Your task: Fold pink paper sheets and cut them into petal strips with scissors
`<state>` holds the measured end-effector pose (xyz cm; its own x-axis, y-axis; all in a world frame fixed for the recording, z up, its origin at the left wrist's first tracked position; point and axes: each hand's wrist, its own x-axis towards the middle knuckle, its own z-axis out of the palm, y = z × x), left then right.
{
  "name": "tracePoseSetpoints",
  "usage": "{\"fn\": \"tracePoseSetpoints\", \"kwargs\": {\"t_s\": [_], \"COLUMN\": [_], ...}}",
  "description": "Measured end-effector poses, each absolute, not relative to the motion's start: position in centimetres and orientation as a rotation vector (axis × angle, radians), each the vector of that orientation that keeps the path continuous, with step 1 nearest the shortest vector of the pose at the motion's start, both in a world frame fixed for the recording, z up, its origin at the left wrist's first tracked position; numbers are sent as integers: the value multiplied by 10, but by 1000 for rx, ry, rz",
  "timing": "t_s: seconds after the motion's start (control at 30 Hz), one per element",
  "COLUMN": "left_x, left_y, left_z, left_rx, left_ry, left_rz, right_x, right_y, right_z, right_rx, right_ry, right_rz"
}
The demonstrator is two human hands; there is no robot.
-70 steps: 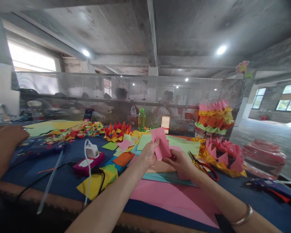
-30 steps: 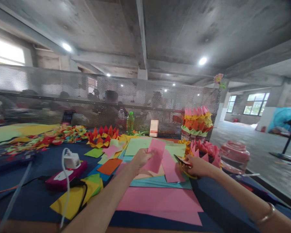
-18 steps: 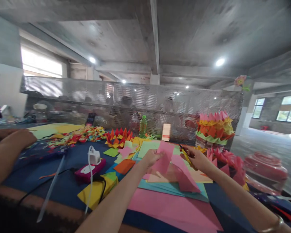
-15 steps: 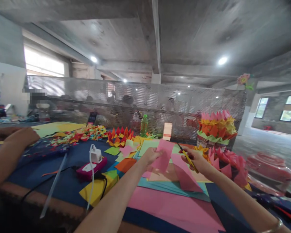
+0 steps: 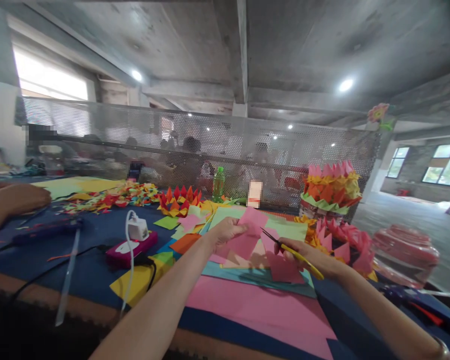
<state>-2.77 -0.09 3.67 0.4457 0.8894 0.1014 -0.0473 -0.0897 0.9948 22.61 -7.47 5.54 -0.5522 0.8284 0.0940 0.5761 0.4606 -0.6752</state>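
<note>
My left hand (image 5: 227,232) is closed on a pink paper piece (image 5: 253,221), pinching its left edge with the thumb on top. In my right hand (image 5: 303,254) is a pair of scissors (image 5: 298,259) with yellow handles, its dark blades pointing left toward that paper, apart from it. Below the scissors is another pink piece (image 5: 286,270); whether my right fingers touch it, I cannot tell. Under both hands lies a stack of coloured sheets, with teal paper (image 5: 255,278) and a large pink sheet (image 5: 255,305) nearest me.
Left of my forearm are a magenta power strip (image 5: 123,252) with cables and a glue gun (image 5: 48,231). Paper scraps (image 5: 112,197), a red-orange paper flower (image 5: 178,202) and a green bottle (image 5: 218,185) stand behind. A co-worker's hand (image 5: 24,197) is at far left. Layered paper petals (image 5: 328,192) rise at right.
The scissors have swung from pointing up-left to lying flatter, toward the left-hand paper. The pink piece below my right hand sits lower. The whole view has shifted slightly.
</note>
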Motion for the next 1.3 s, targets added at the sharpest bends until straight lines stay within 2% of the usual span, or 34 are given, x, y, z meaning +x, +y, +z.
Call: {"fn": "tracePoseSetpoints", "kwargs": {"t_s": [0.3, 0.6, 1.3], "left_x": [-26, -25, -27], "left_y": [-11, -11, -14], "left_z": [40, 38, 40], "left_rx": [1387, 1338, 1377], "left_ry": [757, 742, 730], "left_rz": [749, 756, 687], "right_x": [220, 219, 217], "right_y": [-78, -80, -83], "right_z": [58, 57, 57], "right_rx": [-1178, -1178, -1192], "right_ry": [-2357, -2358, -2278], "right_rz": [708, 689, 858]}}
